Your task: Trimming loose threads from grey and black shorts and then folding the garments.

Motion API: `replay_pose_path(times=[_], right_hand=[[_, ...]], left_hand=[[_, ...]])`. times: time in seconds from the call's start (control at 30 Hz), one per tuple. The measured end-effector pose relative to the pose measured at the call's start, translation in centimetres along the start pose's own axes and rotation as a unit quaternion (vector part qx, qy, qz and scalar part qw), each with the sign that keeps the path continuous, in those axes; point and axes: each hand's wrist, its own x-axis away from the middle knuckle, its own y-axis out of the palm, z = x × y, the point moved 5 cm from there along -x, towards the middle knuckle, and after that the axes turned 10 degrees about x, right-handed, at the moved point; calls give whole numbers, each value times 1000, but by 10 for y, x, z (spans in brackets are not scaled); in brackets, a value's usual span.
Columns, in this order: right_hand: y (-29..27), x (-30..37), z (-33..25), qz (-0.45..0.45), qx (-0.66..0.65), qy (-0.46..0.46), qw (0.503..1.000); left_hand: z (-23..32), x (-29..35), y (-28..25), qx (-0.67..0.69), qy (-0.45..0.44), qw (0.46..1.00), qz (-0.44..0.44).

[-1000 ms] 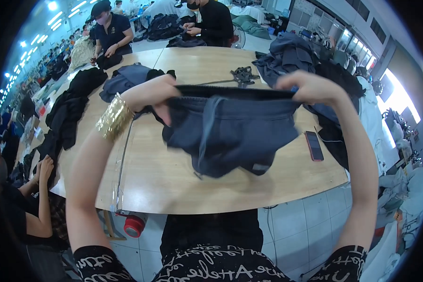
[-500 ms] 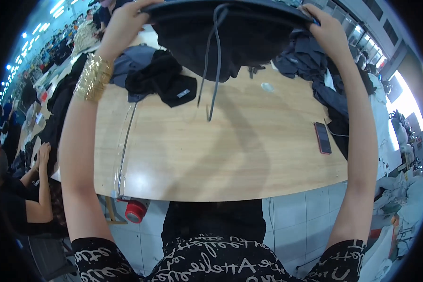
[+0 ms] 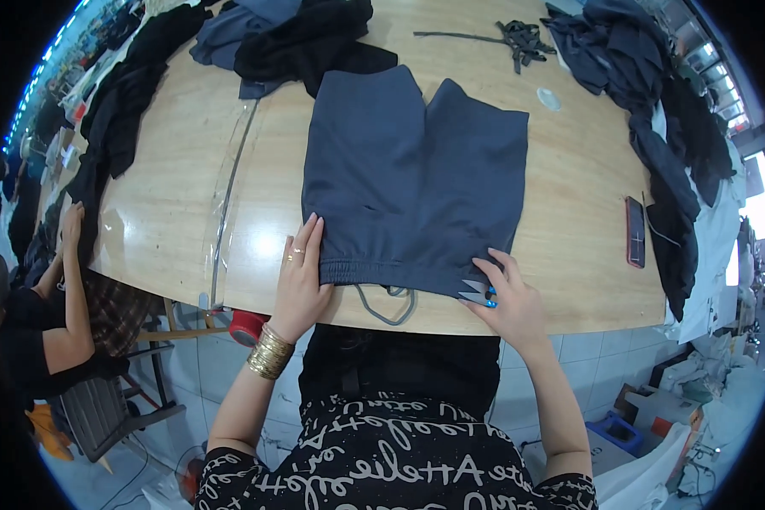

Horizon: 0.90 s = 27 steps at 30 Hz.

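Observation:
A pair of dark blue-grey shorts (image 3: 374, 178) lies flat on the wooden table, its gathered elastic waistband (image 3: 361, 271) toward me and the legs pointing away. A grey drawstring (image 3: 388, 321) loops out from the waistband near the table's front edge. My left hand (image 3: 302, 276) rests on the left end of the waistband, fingers stretched out, with nothing held. At the other end, my right hand (image 3: 510, 297) holds small thread snips (image 3: 474, 290) with blue parts, their blades over the fabric. Its fingers also touch the shorts.
Dark garments (image 3: 306, 38) are heaped at the far left, with more clothing (image 3: 612, 51) at the far right. A bundle of dark cords (image 3: 524, 41) lies at the back. A phone (image 3: 635, 231) sits near the right edge. A co-worker's arm (image 3: 75, 289) shows at left.
The shorts, held up high by both hands before, now lie flat on the table. Both hands have come down near me, and the snips in the right hand now show clearly.

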Motion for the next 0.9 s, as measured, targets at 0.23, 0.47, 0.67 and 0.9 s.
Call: replay_pose_path(times=[0.23, 0.47, 0.67, 0.9], right_hand=[[18, 7, -7, 78, -28, 85, 993], [-8, -12, 26, 67, 79, 119, 988], [-39, -4, 48, 115, 140, 32, 983], [-24, -21, 54, 110, 151, 53, 981]], left_hand=[[9, 1, -1, 6, -6, 999, 54], [-10, -9, -30, -71, 48, 995, 53], [-2, -3, -58, -172, 171, 968, 68], [-6, -24, -30, -117, 130, 984, 44]])
